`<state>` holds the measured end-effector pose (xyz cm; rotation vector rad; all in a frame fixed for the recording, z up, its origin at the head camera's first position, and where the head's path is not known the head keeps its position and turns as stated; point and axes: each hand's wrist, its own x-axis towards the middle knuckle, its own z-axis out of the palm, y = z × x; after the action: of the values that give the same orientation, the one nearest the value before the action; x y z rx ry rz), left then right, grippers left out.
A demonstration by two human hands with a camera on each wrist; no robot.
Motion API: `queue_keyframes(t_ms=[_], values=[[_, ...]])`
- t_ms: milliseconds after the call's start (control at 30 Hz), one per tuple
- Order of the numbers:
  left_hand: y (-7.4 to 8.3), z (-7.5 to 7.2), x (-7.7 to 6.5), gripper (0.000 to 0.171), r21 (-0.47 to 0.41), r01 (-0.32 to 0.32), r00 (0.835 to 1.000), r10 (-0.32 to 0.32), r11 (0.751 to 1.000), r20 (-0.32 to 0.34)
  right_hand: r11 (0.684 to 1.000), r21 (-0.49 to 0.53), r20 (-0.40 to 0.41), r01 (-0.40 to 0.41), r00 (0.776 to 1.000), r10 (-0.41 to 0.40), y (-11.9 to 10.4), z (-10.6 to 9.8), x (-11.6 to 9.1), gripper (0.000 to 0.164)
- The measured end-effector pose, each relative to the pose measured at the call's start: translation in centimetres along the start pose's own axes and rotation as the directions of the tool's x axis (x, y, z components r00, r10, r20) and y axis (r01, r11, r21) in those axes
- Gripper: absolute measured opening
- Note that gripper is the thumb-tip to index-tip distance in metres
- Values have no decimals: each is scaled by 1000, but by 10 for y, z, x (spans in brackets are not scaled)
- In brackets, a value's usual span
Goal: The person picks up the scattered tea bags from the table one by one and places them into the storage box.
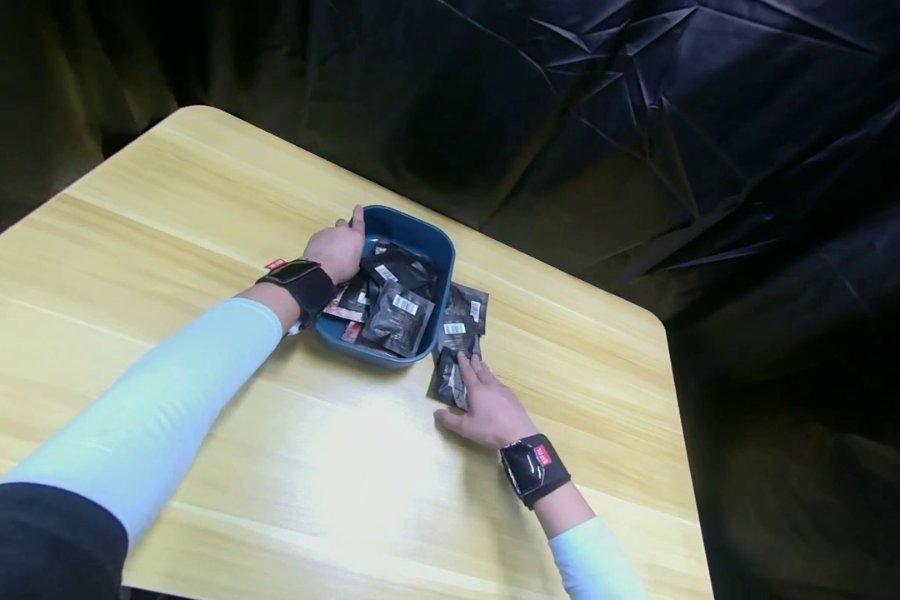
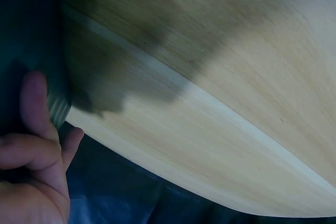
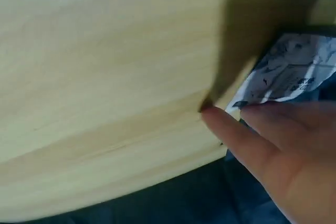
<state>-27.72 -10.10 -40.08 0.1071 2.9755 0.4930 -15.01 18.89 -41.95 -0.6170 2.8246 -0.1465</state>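
A dark blue plastic bin (image 1: 378,358) stands on the table, with several small dark packets (image 1: 397,319) heaped inside, some bearing white barcode labels. My left hand (image 1: 337,250) grips the bin's left side, a finger at the rim; the left wrist view shows its fingers (image 2: 37,106) against the bin wall. Along the bin's right side lies a short row of dark packets (image 1: 457,329). At the near end of that row, my right hand (image 1: 495,410) rests its straight fingers on a packet (image 1: 447,379), thumb spread to the side. Up close, that packet (image 3: 291,72) has a pale printed face.
The light wooden table (image 1: 195,208) has rounded corners, and its far edge runs just behind the bin. Black sheeting (image 1: 570,125) hangs behind it and continues down the right side. Both wrists wear black bands (image 1: 534,469).
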Motion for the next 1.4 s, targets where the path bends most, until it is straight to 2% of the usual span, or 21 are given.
queue_keyframes(t_ms=[167, 267, 400, 500, 600, 667, 800, 933, 1200, 1300, 1400], values=[[1, 2, -3, 66, -7, 6, 1000, -6, 1000, 3, 985, -161, -139, 60, 987, -83, 2, 7, 0, 63], [3, 2, -2, 65, -10, -5, 1000, 5, 1000, 0, 989, -147, -249, 22, 967, -59, 6, -1, -1, 49], [4, 1, -1, 65, -7, -10, 1000, 10, 1000, -6, 998, -55, -412, -3, 911, -20, 4, -41, 9, 45], [3, 0, -1, 66, -1, 0, 1000, 0, 1000, -2, 998, -55, -489, 38, 870, -60, -9, -79, 22, 45], [3, 1, -2, 67, -1, 2, 1000, -2, 1000, 8, 994, -81, -509, 73, 855, -104, -26, -109, 35, 43], [3, 3, -3, 67, -7, 3, 1000, -3, 1000, 11, 992, -96, -497, 82, 859, -119, -38, -123, 43, 43], [6, 5, -4, 67, -14, 12, 1000, -12, 1000, 16, 988, -132, -445, 77, 886, -128, -54, -138, 56, 45], [7, 6, -3, 68, -13, 15, 1000, -14, 1000, 22, 984, -161, -415, 80, 899, -141, -61, -140, 64, 45], [7, 9, -1, 68, -15, 17, 1000, -17, 1000, 19, 980, -169, -391, 109, 905, -168, -67, -139, 73, 46], [7, 11, 0, 69, -18, 16, 1000, -15, 1000, 13, 980, -154, -321, 128, 931, -172, -65, -139, 73, 63], [8, 11, 0, 70, -17, 14, 1000, -14, 1000, 14, 989, -99, -260, 108, 957, -131, -56, -135, 69, 80]])
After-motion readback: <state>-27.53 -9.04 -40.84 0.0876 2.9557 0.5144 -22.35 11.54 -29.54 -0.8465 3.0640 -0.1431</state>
